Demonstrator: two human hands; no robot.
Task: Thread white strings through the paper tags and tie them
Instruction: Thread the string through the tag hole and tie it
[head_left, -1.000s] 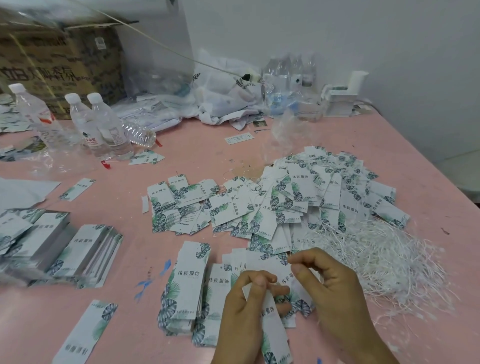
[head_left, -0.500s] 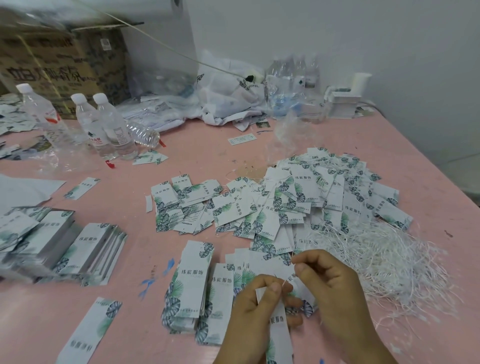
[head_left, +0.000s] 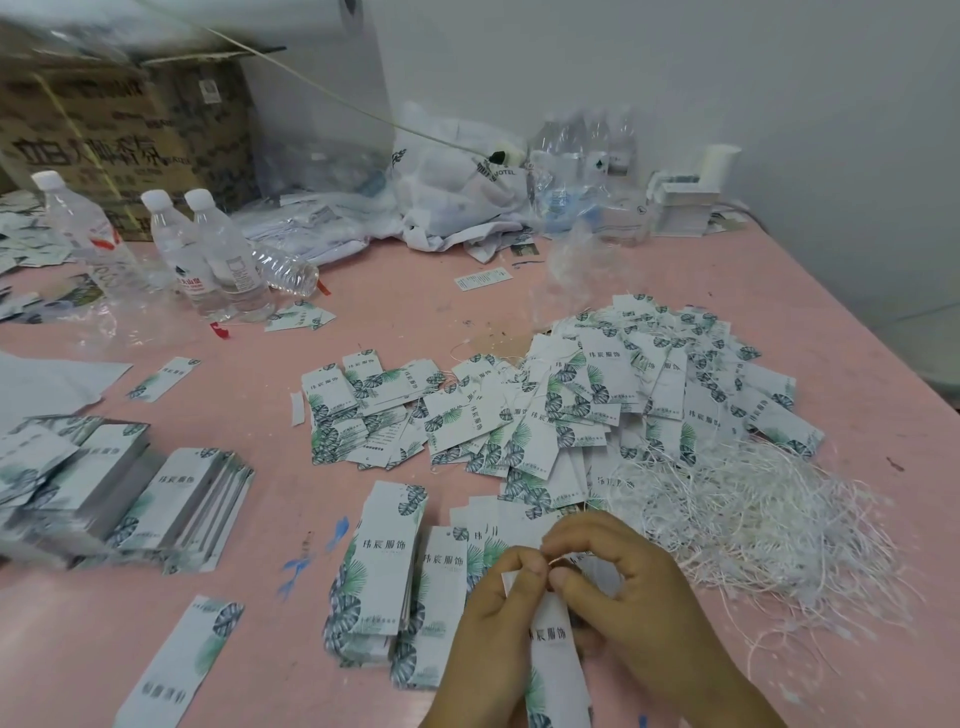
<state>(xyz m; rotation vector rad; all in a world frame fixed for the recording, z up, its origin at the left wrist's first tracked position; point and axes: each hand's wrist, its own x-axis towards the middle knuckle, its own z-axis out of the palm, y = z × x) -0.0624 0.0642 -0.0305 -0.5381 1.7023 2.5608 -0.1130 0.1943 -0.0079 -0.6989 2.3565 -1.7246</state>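
My left hand (head_left: 493, 623) grips the top of one white paper tag with a green leaf print (head_left: 553, 660), held upright near the table's front edge. My right hand (head_left: 618, 577) pinches a thin white string (head_left: 555, 560) at the tag's top end, right against my left thumb. A tangled heap of white strings (head_left: 753, 525) lies just right of my hands. Small stacks of unstrung tags (head_left: 384, 566) sit to the left of my hands. A broad spread of tags with strings (head_left: 597, 395) covers the table's middle.
The pink table (head_left: 363, 312) also holds tag stacks (head_left: 119, 499) at the left and a loose tag (head_left: 182, 660) near the front. Water bottles (head_left: 208, 254), a cardboard box (head_left: 104, 119), plastic bags (head_left: 457, 192) and a white dispenser (head_left: 691, 197) line the back.
My right hand has dropped and closed in on my left hand, bringing the string to the tag's top end. The tag stays in my left hand.
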